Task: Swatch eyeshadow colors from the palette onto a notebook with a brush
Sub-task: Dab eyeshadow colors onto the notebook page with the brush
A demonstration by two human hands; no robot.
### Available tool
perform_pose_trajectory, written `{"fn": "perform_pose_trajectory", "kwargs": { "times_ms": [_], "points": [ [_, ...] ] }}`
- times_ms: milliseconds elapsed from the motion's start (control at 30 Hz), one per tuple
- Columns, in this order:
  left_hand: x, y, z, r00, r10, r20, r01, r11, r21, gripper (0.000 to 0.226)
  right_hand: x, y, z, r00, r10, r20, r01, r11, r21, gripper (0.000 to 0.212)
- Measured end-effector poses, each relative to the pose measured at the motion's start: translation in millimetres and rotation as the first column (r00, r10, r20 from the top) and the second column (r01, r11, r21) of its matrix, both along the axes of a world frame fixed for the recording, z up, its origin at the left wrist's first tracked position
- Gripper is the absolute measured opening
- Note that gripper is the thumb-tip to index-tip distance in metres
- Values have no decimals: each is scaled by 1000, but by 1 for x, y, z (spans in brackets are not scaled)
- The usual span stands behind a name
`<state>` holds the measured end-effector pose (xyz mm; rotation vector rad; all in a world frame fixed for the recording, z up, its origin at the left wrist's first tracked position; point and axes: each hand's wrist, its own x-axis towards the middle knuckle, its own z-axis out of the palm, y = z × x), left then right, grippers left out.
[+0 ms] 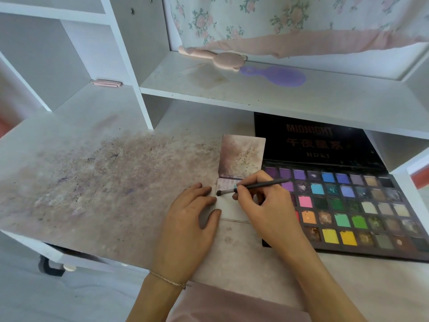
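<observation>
Step in hand: laying colour on the open page; judged mid-stroke.
Right hand (257, 201): fingers curled round the brush (250, 187), pinching it near the metal collar, probably for close control of the tip.
Brush: lies almost flat, handle toward 3 o'clock over the palette, dark tip toward 9 o'clock, touching the page near its left edge.
Left hand (192, 219): fingers straight, not gripping; fingertips press the left edge of the notebook (232, 212), apparently to keep it from sliding under the brush.
Notebook: small, flipped open, centre of the tabletop (92, 177); the turned-up leaf at 12 o'clock is smudged with pigment; the working page has a purple-grey band along its top and is pale below.
Palette (348, 205): open, at 3 o'clock of the notebook and just beside it, black lid propped back under the shelf; placed within short reach of the brush hand.
Tabletop: white, heavily stained with powder from 9 to 11 o'clock.
Shelf (232, 94): at 12 o'clock, carries a pink comb (216, 58) and a purple hairbrush (278, 75).
Risk: loose powder may smear under the resting right wrist.
</observation>
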<state>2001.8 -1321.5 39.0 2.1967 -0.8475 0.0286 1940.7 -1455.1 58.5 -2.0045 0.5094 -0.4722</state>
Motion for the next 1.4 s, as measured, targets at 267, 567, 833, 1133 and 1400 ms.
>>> {"fn": "perform_pose_trajectory", "kwargs": {
  "times_ms": [267,567,833,1133,1400],
  "points": [
    [0,1,1,1000,-15,-9,16,1000,11,21,-1,0,1,1000,9,-3,-9,1000,14,14],
    [0,1,1,1000,-9,-7,9,1000,13,18,-1,-1,3,1000,24,-2,-24,999,30,16],
    [0,1,1,1000,3,-11,-3,1000,2,17,0,-1,2,992,-30,123,24,998,54,17],
    [0,1,0,1000,18,-19,-18,1000,-8,16,-17,-9,13,927,-175,333,116,975,189,27],
    [0,1,1,1000,13,-7,-13,1000,1,18,-55,-39,10,901,-309,304,288,951,113,26]
  ]
}}
